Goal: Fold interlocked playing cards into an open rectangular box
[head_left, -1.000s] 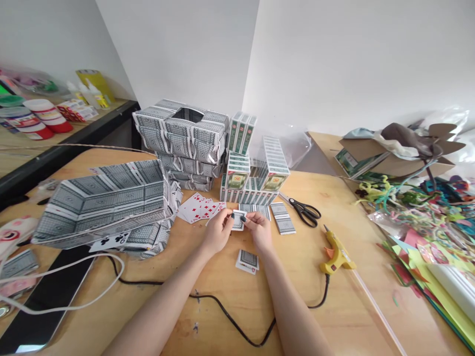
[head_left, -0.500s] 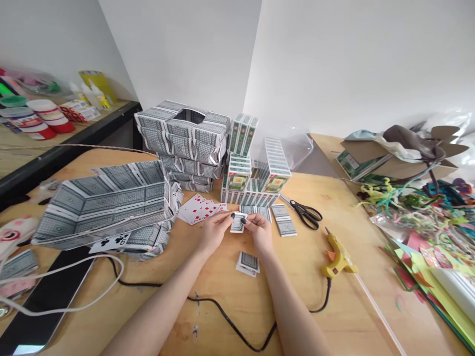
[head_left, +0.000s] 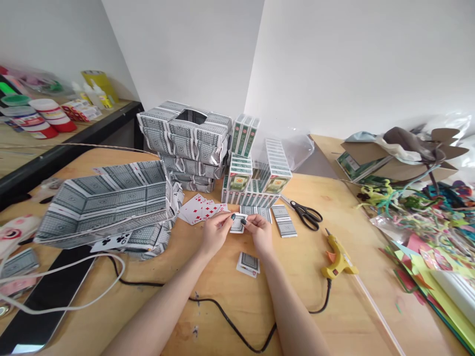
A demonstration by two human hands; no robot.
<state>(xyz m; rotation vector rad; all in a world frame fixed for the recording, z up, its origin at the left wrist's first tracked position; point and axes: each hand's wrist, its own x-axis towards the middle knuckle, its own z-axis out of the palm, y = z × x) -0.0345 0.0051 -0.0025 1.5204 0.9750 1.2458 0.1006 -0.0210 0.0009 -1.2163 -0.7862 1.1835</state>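
Observation:
A small grey-backed playing card [head_left: 237, 225] is held up between both hands over the middle of the table. My left hand [head_left: 216, 231] pinches its left edge, and my right hand [head_left: 260, 231] grips its right edge. Just behind the hands lie face-up red-suit cards [head_left: 195, 211] and a row of grey-backed pieces [head_left: 260, 212]. Another grey-backed piece [head_left: 284, 221] rests to the right. Nearer the front, a folded or overlapping card pair [head_left: 248, 264] lies beside my right wrist.
Black scissors [head_left: 307, 215] and a yellow glue gun [head_left: 337, 259] lie right. Card boxes [head_left: 276, 170] and a card-covered box [head_left: 185, 131] stand behind. An open card-covered tray [head_left: 107, 202] sits left; a black cable [head_left: 226, 316] crosses in front.
Both hands stay in almost the same place on the card. The card's back looks slightly more turned to the camera, and the whole view has shifted a little.

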